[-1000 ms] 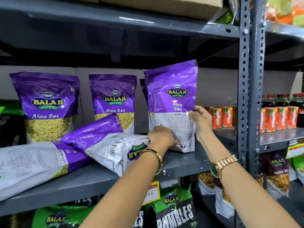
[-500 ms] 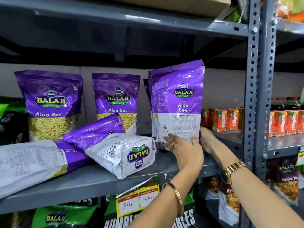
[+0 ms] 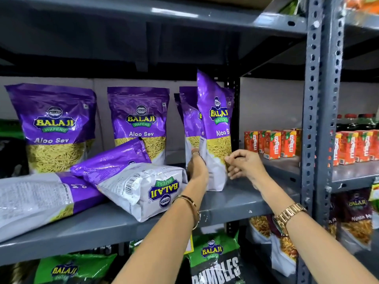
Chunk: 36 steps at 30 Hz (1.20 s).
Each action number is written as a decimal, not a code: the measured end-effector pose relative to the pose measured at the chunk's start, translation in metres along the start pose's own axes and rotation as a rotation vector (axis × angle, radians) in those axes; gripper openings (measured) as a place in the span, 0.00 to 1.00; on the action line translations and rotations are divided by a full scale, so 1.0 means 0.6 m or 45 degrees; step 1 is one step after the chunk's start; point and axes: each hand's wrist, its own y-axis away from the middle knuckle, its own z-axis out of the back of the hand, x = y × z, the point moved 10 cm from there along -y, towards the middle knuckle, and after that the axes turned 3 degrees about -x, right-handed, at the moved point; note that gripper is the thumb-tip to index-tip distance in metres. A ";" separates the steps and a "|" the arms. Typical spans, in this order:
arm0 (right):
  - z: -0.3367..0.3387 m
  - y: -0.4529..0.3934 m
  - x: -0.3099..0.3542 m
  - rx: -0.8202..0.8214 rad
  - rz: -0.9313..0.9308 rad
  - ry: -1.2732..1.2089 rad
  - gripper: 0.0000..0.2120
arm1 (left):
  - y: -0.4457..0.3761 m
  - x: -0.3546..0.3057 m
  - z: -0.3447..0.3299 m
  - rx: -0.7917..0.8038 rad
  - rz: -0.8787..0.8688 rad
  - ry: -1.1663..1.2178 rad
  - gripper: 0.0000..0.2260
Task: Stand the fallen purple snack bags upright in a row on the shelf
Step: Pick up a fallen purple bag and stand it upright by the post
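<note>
An upright purple Aloo Sev bag point(image 3: 215, 128) stands on the grey shelf point(image 3: 242, 201), turned so its front faces right. My left hand point(image 3: 196, 169) grips its lower left edge and my right hand point(image 3: 244, 165) pinches its lower right edge. Another upright bag point(image 3: 189, 124) stands just behind it. Two more upright bags point(image 3: 55, 128) point(image 3: 140, 121) stand at the back. One fallen bag point(image 3: 135, 181) lies tilted mid-shelf, its white back up. A second fallen bag point(image 3: 39, 199) lies flat at the left.
A grey perforated upright post point(image 3: 320, 111) bounds the shelf on the right. Orange juice cartons point(image 3: 272, 144) stand behind and right of the bags. Green snack bags point(image 3: 213, 257) fill the shelf below. An upper shelf point(image 3: 164, 19) hangs overhead.
The held bag has turned from back-facing to front showing, angled right. My left hand moved from its front to its left edge, and my right hand came round to its right edge.
</note>
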 end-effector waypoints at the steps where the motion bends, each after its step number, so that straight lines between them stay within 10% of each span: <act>1: -0.005 0.001 0.001 0.028 0.014 0.019 0.08 | 0.002 -0.002 0.004 -0.009 0.023 0.052 0.26; 7: 0.049 -0.017 0.015 -0.278 0.191 0.029 0.08 | 0.016 -0.011 0.006 0.024 -0.062 0.027 0.27; 12: 0.012 -0.031 -0.042 -0.046 -0.137 0.169 0.21 | 0.050 -0.038 -0.012 0.187 -0.502 -0.516 0.37; 26: 0.026 -0.038 -0.068 -0.078 -0.212 0.101 0.17 | 0.018 0.008 -0.025 0.232 -0.314 -0.903 0.30; 30: 0.040 -0.080 -0.118 -0.001 -0.205 0.084 0.44 | 0.017 0.016 -0.028 0.261 -0.261 -0.929 0.31; 36: 0.061 -0.072 -0.129 0.032 -0.216 0.157 0.49 | 0.043 0.011 -0.022 0.271 -0.299 -1.007 0.31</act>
